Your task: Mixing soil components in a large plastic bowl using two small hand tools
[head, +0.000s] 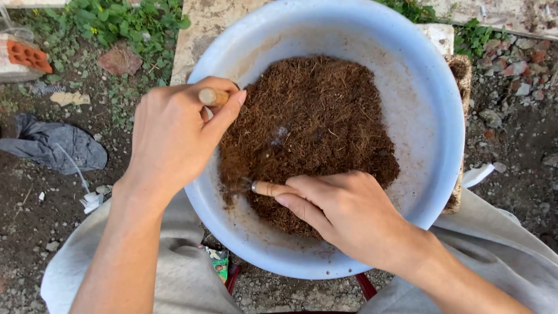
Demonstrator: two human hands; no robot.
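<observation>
A large pale blue basin (pixel 430 99) sits between my knees and holds a heap of brown fibrous coir (pixel 314 116). At the basin's left rim my left hand (pixel 174 136) is closed around a wooden tool handle (pixel 213 96), whose lower part is hidden behind the hand. Over the near side of the heap, my right hand (pixel 343 209) grips a second wooden handle (pixel 268 188); its metal end is dug into the fibres at the left.
The ground around is dirt and stones. A grey cloth (pixel 55 145) lies at the left, an orange brick (pixel 28 56) at the top left, green weeds (pixel 125 23) along the top. A concrete slab (pixel 203 26) runs behind the basin. A small green packet (pixel 220 263) lies under the basin.
</observation>
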